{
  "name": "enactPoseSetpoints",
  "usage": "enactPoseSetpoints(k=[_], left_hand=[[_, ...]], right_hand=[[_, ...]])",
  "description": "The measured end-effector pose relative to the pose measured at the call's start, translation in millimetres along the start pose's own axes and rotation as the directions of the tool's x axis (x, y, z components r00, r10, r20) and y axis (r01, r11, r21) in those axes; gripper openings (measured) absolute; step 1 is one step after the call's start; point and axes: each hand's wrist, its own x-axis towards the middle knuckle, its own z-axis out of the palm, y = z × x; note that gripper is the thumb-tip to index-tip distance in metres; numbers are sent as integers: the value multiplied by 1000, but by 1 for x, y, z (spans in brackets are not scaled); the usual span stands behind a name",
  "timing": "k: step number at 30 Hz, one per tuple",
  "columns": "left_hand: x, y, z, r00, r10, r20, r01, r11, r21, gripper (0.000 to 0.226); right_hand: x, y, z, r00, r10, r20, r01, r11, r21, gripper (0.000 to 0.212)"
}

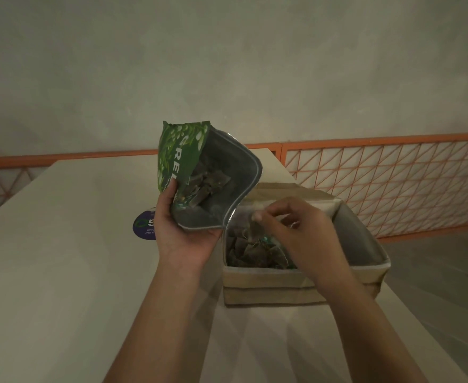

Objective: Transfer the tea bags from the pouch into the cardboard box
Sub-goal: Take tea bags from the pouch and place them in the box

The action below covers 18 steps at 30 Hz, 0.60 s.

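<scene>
My left hand [181, 230] grips the lower part of a green leaf-printed pouch [177, 157], held up above the table with its silver-lined mouth open toward me. Several dark tea bags [208, 185] lie inside it. To the right stands an open cardboard box [268, 288] with flaps up, and a pile of tea bags [250, 251] lies in it. My right hand [296, 233] hovers over the box opening, its thumb and fingers pinching a tea bag [256, 229] that hangs just above the pile.
The box stands near the right edge of a pale tabletop [61, 258]. A round dark blue sticker [144, 225] lies on the table behind my left hand. An orange metal grid fence [393, 175] runs along the back and right.
</scene>
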Motion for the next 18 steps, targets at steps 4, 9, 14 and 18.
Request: enactPoseSetpoints(k=[4, 9, 14, 18], left_hand=[[-1, 0, 1, 1000, -10, -7, 10, 1000, -20, 49], [-1, 0, 0, 1000, -17, -25, 17, 1000, -18, 49], [-2, 3, -2, 999, -29, -33, 28, 1000, -7, 53], [-2, 4, -3, 998, -41, -42, 42, 999, 28, 51]], right_hand=[[4, 6, 5, 994, 26, 110, 4, 964, -265, 26], [10, 4, 8, 930, 108, 353, 33, 928, -370, 18], [32, -31, 3, 996, -79, -38, 79, 997, 11, 50], [57, -48, 18, 960, -278, 13, 279, 960, -24, 36]])
